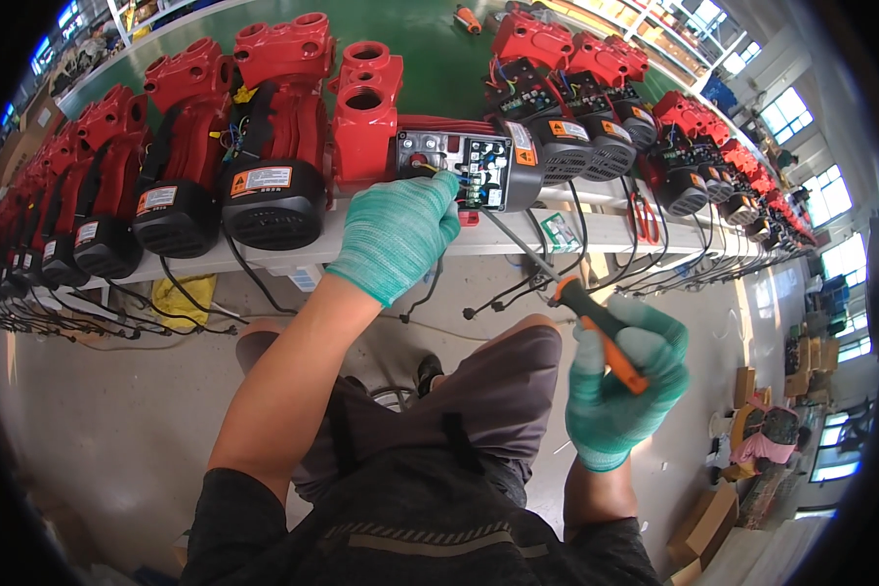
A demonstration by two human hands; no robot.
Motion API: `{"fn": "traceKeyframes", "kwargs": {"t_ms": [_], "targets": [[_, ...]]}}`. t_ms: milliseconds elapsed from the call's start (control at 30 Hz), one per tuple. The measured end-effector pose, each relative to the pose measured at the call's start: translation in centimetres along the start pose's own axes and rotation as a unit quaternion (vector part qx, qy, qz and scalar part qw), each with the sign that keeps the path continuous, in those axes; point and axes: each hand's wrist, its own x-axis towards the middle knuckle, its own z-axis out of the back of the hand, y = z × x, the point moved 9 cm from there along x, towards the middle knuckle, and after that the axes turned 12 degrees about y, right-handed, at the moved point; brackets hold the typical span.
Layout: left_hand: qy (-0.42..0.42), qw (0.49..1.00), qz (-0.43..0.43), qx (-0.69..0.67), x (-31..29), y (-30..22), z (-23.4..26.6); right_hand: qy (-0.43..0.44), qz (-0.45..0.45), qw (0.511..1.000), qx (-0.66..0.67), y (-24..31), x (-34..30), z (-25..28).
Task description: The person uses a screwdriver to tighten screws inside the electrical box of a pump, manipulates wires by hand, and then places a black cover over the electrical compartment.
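Observation:
A red water pump (366, 127) lies on its side on the bench in front of me. Its open wiring box (483, 171) shows a circuit board, terminals and thin coloured wires. My left hand (396, 234), in a green knitted glove, rests at the near edge of that box. Its fingers are pressed together by the wires; what they pinch is hidden. My right hand (630, 386), gloved alike, is wrapped round a screwdriver (588, 311) with a black and orange handle. The long shaft slants up and left, its tip close to the terminals.
Red and black pumps (273, 186) line the bench on the left, with more open-boxed pumps (566, 137) to the right. Black power cords (249, 273) hang off the edge. Red-handled scissors (645, 217), a small green packet (560, 232) and another screwdriver (467, 20) lie around.

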Motion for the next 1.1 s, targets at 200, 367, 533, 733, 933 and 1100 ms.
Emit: {"fn": "traceKeyframes", "kwargs": {"t_ms": [200,367,533,733,933,1100], "targets": [[0.007,1.0,0.002,0.007,0.1,-0.1,0.1,0.136,0.123,0.974,-0.132,4.9,4.8,-1.3],[0.003,1.0,0.007,0.027,0.0,0.0,0.3,0.231,0.121,0.922,-0.287,5.7,7.1,-1.9],[0.012,1.0,0.002,0.015,0.2,-0.4,0.5,0.26,0.235,0.91,-0.222,6.9,7.0,-2.4],[0.023,0.999,0.028,0.029,0.2,-0.4,0.2,0.259,0.152,0.929,-0.216,6.3,6.8,-1.3],[-0.001,0.999,0.023,0.032,0.1,-0.6,0.1,0.309,0.203,0.899,-0.236,5.7,5.9,-1.3],[0.007,0.999,0.016,0.045,0.2,-1.2,0.1,0.28,0.179,0.914,-0.232,5.8,5.7,-1.1]]}}
